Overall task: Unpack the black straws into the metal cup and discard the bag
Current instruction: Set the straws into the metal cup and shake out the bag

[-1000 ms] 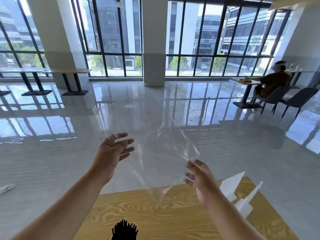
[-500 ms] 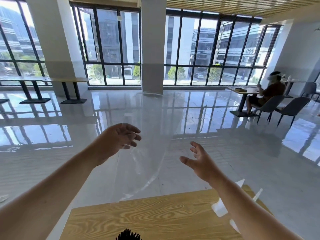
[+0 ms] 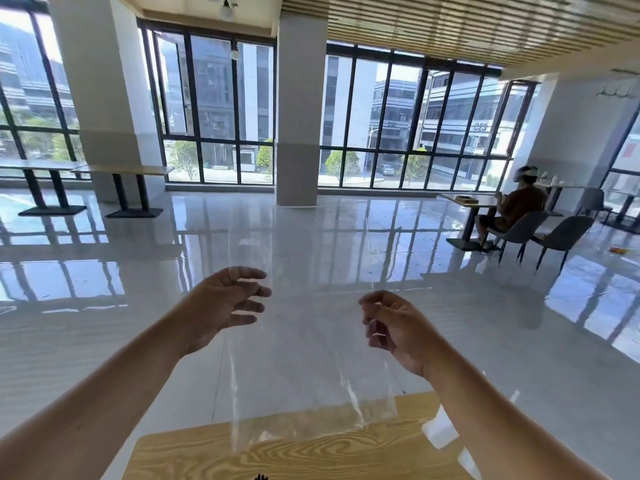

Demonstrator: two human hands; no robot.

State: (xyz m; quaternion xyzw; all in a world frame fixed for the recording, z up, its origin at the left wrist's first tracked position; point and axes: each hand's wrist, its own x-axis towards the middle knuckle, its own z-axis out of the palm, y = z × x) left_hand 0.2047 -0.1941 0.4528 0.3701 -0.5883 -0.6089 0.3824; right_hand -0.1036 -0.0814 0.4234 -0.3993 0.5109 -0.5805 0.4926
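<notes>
The empty clear plastic bag hangs spread flat in the air between my two hands, above the far edge of the wooden table. My left hand curls its fingers on the bag's upper left edge. My right hand pinches the upper right edge between thumb and fingers. Only the tips of the black straws poke up at the bottom edge of the view. The metal cup that holds them is out of sight.
White paper pieces lie on the table's right side, partly behind my right forearm. Beyond the table is a glossy tiled floor, with a pillar, tables at the left, and a seated person with grey chairs at the right.
Both hands have risen and moved apart. The right hand, open a moment ago, has closed on the bag's edge, and the bag is now stretched flat. The view has tilted upward.
</notes>
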